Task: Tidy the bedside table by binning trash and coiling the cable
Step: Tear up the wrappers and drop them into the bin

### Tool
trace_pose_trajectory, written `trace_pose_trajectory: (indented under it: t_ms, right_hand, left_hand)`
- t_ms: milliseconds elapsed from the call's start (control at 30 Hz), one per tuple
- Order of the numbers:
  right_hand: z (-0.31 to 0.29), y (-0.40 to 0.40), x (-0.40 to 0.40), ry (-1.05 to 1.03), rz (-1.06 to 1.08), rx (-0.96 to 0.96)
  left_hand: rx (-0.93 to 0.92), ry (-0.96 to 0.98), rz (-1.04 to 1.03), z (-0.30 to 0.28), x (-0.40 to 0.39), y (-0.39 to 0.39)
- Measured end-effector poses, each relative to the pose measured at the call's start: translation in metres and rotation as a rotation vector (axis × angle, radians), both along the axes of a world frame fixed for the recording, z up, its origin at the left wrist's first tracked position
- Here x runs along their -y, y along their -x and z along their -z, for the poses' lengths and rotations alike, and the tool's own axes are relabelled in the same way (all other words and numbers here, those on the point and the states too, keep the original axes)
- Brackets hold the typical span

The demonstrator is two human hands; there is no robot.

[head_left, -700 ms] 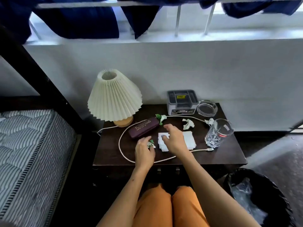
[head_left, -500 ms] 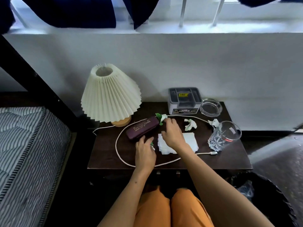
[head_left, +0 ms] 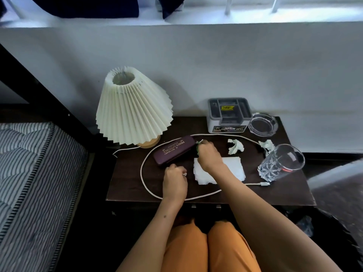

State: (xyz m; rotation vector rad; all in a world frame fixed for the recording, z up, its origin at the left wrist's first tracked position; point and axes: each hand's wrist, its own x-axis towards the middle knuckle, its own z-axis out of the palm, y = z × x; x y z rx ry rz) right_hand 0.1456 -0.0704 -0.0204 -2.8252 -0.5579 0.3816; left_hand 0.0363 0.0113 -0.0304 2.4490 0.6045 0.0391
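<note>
On the dark bedside table (head_left: 127,185), my left hand (head_left: 174,180) is closed around a small crumpled scrap, only a white bit showing at the fingertips. My right hand (head_left: 209,157) pinches a green-and-white crumpled wrapper (head_left: 199,143) beside the maroon glasses case (head_left: 173,150). A white napkin (head_left: 233,168) lies flat under my right wrist. Two more crumpled wrappers lie further right, one (head_left: 235,146) mid-table and one (head_left: 266,145) by the glass. A white cable (head_left: 145,177) loops around the case and hands, its plug (head_left: 264,184) at the right.
A pleated lamp (head_left: 131,108) stands at the back left, a grey organiser box (head_left: 228,114) and a glass ashtray (head_left: 262,124) at the back right. A cut-glass tumbler (head_left: 280,162) stands at the right. A black-lined bin (head_left: 334,232) is on the floor right, a mattress (head_left: 35,183) left.
My right hand has moved from the napkin up to the wrapper by the glasses case and closed on it. My left hand stays closed on its scrap.
</note>
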Motion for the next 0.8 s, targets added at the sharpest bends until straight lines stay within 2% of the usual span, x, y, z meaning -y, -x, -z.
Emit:
trace_pose_trajectory:
  t_ms: [133, 367, 533, 800]
  right_hand:
    - [-0.008, 0.004, 0.009, -0.103, 0.109, 0.074]
    - [-0.026, 0.026, 0.041, -0.620, 0.394, 0.007]
    - [-0.032, 0.057, 0.073, -0.686, 0.453, -0.128]
    - [-0.031, 0.101, 0.149, -0.903, 0.797, -0.215]
  left_hand:
    - [0.048, 0.152, -0.124, -0.004, -0.001, 0.003]
    - [0.136, 0.497, -0.333, -0.015, 0.022, 0.011]
    - [0.121, 0.733, -0.406, -0.027, 0.053, 0.019]
    - [0.081, 0.915, -0.325, -0.036, 0.122, 0.023]
